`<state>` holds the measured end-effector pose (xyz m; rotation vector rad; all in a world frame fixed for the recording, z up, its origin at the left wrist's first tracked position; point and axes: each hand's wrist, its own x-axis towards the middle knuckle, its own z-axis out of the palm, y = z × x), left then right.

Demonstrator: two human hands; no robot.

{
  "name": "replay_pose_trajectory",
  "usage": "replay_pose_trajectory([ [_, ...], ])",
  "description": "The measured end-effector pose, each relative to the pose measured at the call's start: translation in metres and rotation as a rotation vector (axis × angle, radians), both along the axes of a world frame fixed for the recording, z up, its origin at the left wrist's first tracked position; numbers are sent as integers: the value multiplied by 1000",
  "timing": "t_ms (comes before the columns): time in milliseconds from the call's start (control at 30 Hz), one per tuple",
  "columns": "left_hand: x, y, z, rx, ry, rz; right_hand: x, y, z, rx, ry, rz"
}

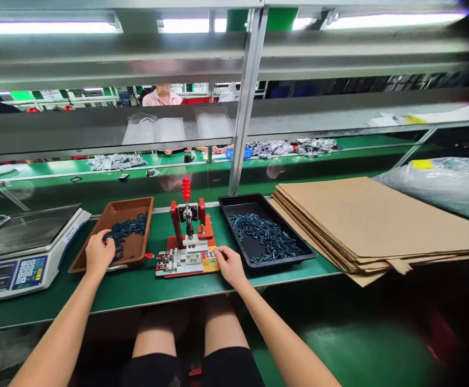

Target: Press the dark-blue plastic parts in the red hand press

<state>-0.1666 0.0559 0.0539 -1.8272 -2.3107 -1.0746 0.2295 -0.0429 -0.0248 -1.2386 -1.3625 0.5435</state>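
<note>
My left hand [99, 252] reaches into a brown plastic tray [134, 248], its fingertips down among a heap of small dark parts [127, 228]. Whether those fingers grip any of the parts is hidden. My right hand [230, 266] rests at the right end of the base of a bench-top toggle press [188, 215], which has a red knob and a red frame. A small metal jig [180, 263] sits on that base, just left of my right hand. To the right of the press, a black tray [294, 250] holds a pile of small blue-grey parts [266, 236].
A digital bench scale [24, 252] stands at the left of the green workbench [145, 295]. A stack of cardboard sheets [379, 226] fills the right side, with a plastic bag [439, 188] behind it. A co-worker [161, 97] sits beyond the overhead shelf [97, 129].
</note>
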Motion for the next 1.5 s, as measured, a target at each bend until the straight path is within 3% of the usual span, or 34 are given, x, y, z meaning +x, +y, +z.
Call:
replay_pose_trajectory([
  [67,19,-20,1,119,-93,-122,-1,7,-11,-40,29,-12],
  [133,47,-43,-1,121,-207,-305,1,10,-19,-51,45,1],
  [267,110,-76,-10,-129,-276,-644,5,10,-26,-97,161,77],
  [367,146,-71,-18,-244,-98,-733,3,10,-28,-161,306,105],
  [500,173,-51,-30,-204,113,-742,1,10,-27,-159,335,58],
  [633,185,-43,-39,-217,248,-713,2,10,-26,-122,267,-2],
  [800,191,-41,-37,-303,327,-687,0,8,-27,-152,317,92],
  [967,197,-41,-27,-383,351,-653,0,5,-14,-70,30,80],
  [1133,190,-40,-23,-393,338,-740,-11,15,-5,-165,-7,152],
  [1233,184,-39,-23,-402,325,-796,-24,26,-6,-140,-54,210],
  [1500,184,-41,-29,-346,272,-790,-39,34,-12,-107,-47,243],
])
